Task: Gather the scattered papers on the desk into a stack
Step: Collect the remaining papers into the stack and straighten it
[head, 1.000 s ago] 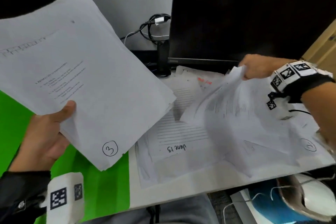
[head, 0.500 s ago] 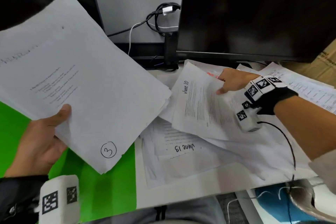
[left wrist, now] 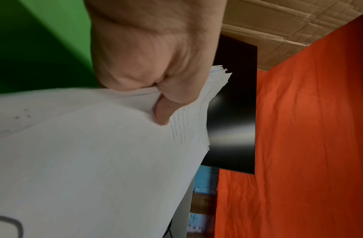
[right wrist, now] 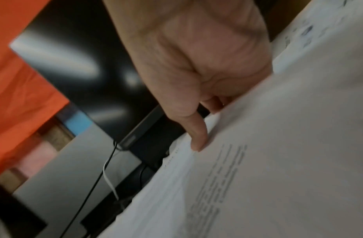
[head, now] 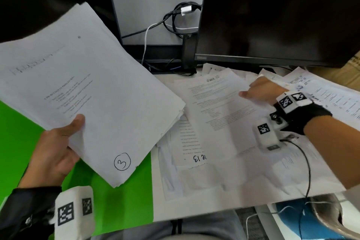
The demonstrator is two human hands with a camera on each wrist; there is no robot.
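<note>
My left hand [head: 56, 148] holds a thick stack of white papers [head: 97, 93] up over the green surface, thumb on the top page marked with a circled 3. The left wrist view shows the left hand [left wrist: 156, 64] gripping the stack's edge [left wrist: 95, 161]. My right hand [head: 259, 91] pinches a printed sheet headed "June 10" [head: 218, 107], thumb on top and fingers hidden under it. In the right wrist view the thumb of the right hand [right wrist: 197, 64] presses on that sheet [right wrist: 258, 161]. A sheet marked "June 13" [head: 191, 142] and other loose papers [head: 321, 93] lie beneath.
A dark monitor [head: 272, 15] stands behind the papers on its stand [head: 188, 52], with looped cables [head: 175, 19] beside it. A green surface [head: 19, 132] covers the desk's left part. The white desk's front edge [head: 194, 210] runs close to my lap.
The right hand let a raised bundle of sheets drop, then took the "June 10" sheet and now holds it low over the pile. The left hand kept its stack steady.
</note>
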